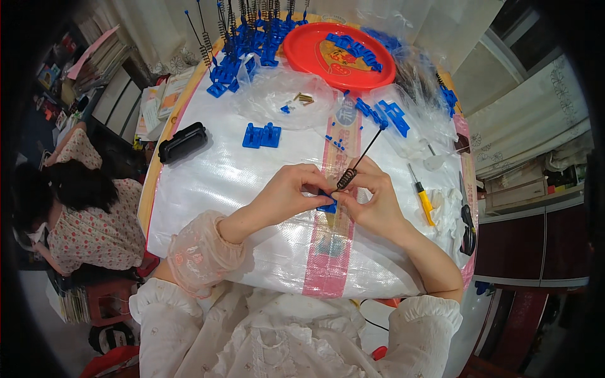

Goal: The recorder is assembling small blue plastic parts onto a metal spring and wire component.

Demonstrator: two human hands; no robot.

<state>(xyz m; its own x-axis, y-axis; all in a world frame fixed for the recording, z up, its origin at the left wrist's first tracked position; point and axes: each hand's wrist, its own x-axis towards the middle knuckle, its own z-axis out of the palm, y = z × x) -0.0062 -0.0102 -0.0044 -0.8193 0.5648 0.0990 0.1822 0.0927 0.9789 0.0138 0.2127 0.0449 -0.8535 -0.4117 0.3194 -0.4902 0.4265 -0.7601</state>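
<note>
Black coiled spring [346, 179] pinched in right fingers [364, 181]; left fingers [313, 202] gripping flat blue plastic base [327, 207].

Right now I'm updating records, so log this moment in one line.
left hand: pinching blue base; right hand: at lower end of black spring; red tray: holding blue parts; screwdriver: lying at right

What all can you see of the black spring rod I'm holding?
The black spring rod looks metallic, with a blue tip at its far end and a coil near the other. It slants up and rightward. Your left hand and right hand meet around its near end, hiding any join with the blue base.
</note>
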